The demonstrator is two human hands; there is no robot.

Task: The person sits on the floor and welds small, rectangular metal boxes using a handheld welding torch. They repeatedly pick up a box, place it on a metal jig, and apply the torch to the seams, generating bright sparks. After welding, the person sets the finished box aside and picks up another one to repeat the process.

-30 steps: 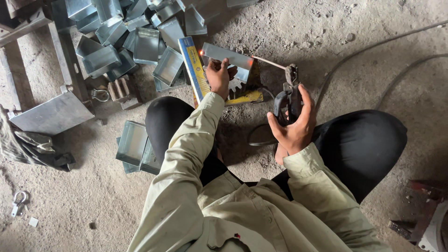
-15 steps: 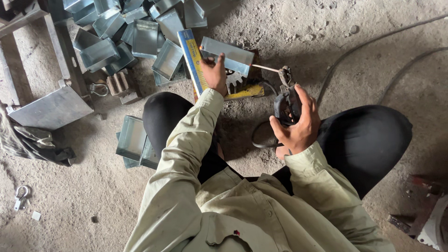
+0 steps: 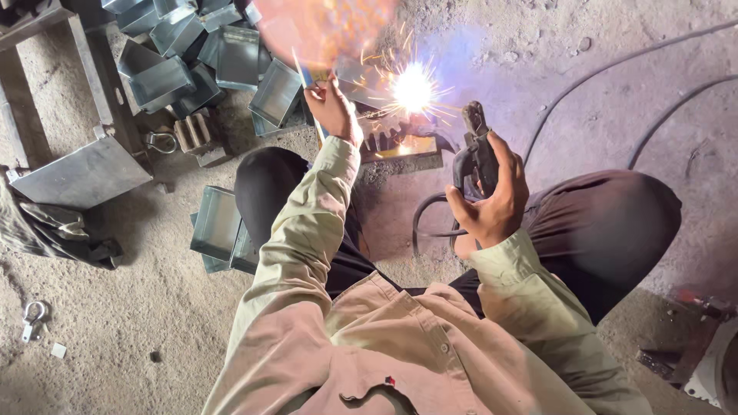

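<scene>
My right hand (image 3: 492, 201) grips a black welding electrode holder (image 3: 475, 150), whose rod reaches up-left to a bright arc with sparks (image 3: 413, 87). My left hand (image 3: 332, 107) presses on a grey metal box piece (image 3: 350, 77) at the weld spot, which glare and orange haze partly hide. Under the piece lies a yellowish tool or block (image 3: 403, 146). I crouch with my knees on either side.
A heap of grey sheet-metal boxes (image 3: 192, 58) lies at the upper left, with more boxes (image 3: 219, 227) by my left knee. A metal frame (image 3: 73, 161) stands at far left. Cables (image 3: 615, 69) cross the dirt floor on the right. A shackle (image 3: 32, 315) lies lower left.
An arc has struck at the metal piece, throwing sparks and glare. My right hand has brought the holder's rod onto the piece. My left hand stays on the piece.
</scene>
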